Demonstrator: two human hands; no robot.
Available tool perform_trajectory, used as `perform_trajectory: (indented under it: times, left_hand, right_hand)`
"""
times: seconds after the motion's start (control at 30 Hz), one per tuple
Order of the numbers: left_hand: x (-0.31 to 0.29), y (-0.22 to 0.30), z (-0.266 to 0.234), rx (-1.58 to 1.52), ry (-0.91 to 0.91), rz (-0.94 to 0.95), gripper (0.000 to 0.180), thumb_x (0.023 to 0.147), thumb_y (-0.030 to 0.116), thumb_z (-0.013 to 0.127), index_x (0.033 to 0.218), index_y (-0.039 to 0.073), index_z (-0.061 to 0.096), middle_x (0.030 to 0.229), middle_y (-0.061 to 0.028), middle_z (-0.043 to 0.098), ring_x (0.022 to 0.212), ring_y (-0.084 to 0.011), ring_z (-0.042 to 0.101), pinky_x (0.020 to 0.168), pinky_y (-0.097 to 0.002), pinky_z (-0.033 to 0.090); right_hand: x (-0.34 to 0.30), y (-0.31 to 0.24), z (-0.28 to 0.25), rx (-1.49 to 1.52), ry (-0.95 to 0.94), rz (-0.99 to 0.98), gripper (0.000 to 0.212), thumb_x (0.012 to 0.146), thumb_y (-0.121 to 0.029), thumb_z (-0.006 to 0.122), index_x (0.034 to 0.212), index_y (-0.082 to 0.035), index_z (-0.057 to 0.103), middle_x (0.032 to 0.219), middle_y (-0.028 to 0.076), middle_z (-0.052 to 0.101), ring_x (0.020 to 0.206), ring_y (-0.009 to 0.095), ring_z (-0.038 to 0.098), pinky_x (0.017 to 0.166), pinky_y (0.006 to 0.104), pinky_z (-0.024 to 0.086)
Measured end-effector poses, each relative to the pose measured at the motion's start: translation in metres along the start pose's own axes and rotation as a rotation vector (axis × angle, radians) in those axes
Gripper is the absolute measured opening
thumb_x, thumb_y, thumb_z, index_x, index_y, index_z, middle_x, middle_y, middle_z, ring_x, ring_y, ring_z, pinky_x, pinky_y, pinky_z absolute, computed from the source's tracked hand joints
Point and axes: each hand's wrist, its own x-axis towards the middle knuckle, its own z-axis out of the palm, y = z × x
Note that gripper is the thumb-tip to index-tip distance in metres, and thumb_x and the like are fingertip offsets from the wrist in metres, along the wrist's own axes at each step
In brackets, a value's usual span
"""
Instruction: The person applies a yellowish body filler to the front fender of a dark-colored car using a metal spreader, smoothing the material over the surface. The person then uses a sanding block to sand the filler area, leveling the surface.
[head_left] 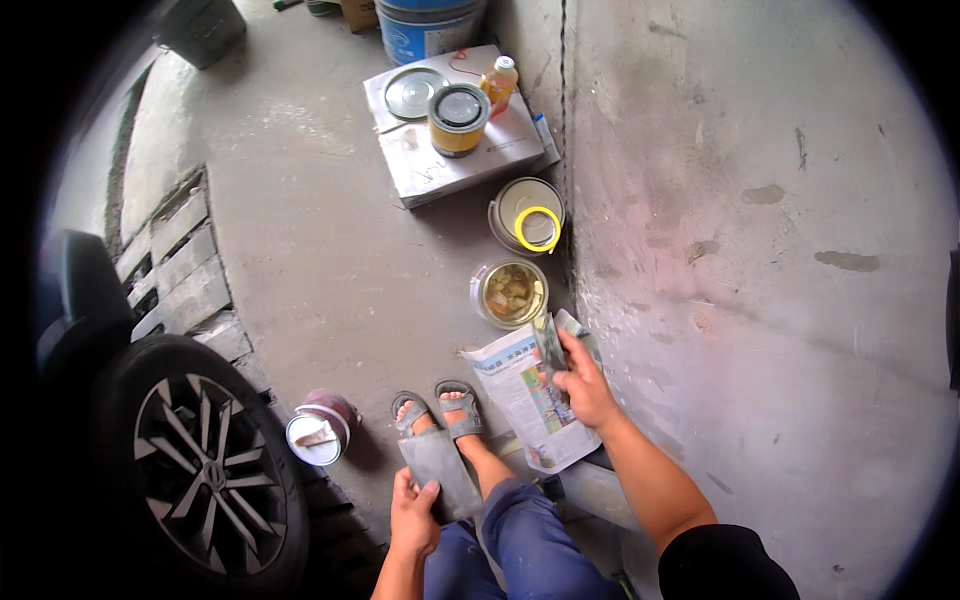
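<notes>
My left hand (412,518) grips the lower left edge of a flat grey rectangular plate (440,468), thumb on top, above my lap and feet. To the right, my right hand (585,385) is closed on a narrow, flat, dark grey-green piece (549,345), its exact kind unclear. It is over a spread newspaper (510,375) with a coloured picture, partly hidden by the hand and forearm. Just beyond the newspaper stands a round tub (479,290) holding liquid and several pale chunks. A yellow ring (554,228), like a tape roll, lies on a closed bucket (507,198) behind it.
Farther off, a white box (420,165) carries a yellow can (456,138), a round lid (415,92) and a bottle (498,86); a blue bucket (405,38) stands behind. At left are a small white-lidded bucket (335,410) and a car wheel (210,470). A wall (760,300) borders the right.
</notes>
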Motion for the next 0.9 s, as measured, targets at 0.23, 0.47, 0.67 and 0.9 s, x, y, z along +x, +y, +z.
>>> perform_trajectory:
  times: [0.23,0.47,0.67,0.9]
  left_hand:
    - [-0.081,0.102,0.091,-0.188,-0.055,0.159,0.032,0.092,-0.001,0.050,0.121,0.006,0.039,0.113,-0.0108,0.059,0.104,-0.0178,0.058,0.094,-0.0339,0.045]
    - [-0.193,0.151,0.111,-0.228,-0.101,0.604,0.027,0.093,-0.001,0.050,0.118,0.004,0.040,0.112,-0.0132,0.060,0.100,-0.0166,0.060,0.090,-0.0311,0.049]
    - [-0.274,0.189,0.093,-0.307,-0.120,0.776,0.028,0.092,0.000,0.053,0.117,0.005,0.041,0.111,-0.0103,0.061,0.099,-0.0166,0.060,0.091,-0.0325,0.048]
    - [-0.341,0.224,0.075,-0.199,-0.017,1.122,0.025,0.096,0.002,0.048,0.119,0.003,0.039,0.115,-0.0105,0.057,0.104,-0.0143,0.055,0.093,-0.0295,0.044]
  right_hand:
    - [-0.106,-0.124,0.100,-0.178,-0.439,-0.488,0.049,0.092,-0.016,0.057,0.138,-0.003,0.044,0.137,0.019,0.045,0.122,0.028,0.048,0.101,0.0377,0.040]
    - [-0.168,-0.218,0.140,-0.479,-0.548,-0.796,0.048,0.084,-0.006,0.064,0.131,-0.011,0.056,0.137,0.018,0.043,0.122,0.035,0.046,0.101,0.0397,0.040]
    - [-0.194,-0.265,0.166,-0.699,-0.579,-0.982,0.047,0.081,-0.006,0.066,0.127,-0.009,0.058,0.133,0.017,0.047,0.118,0.036,0.049,0.097,0.0412,0.042]
    - [-0.229,-0.316,0.179,0.101,-0.568,-0.199,0.040,0.090,-0.008,0.062,0.128,-0.001,0.051,0.113,0.005,0.063,0.100,0.012,0.059,0.087,0.0288,0.049]
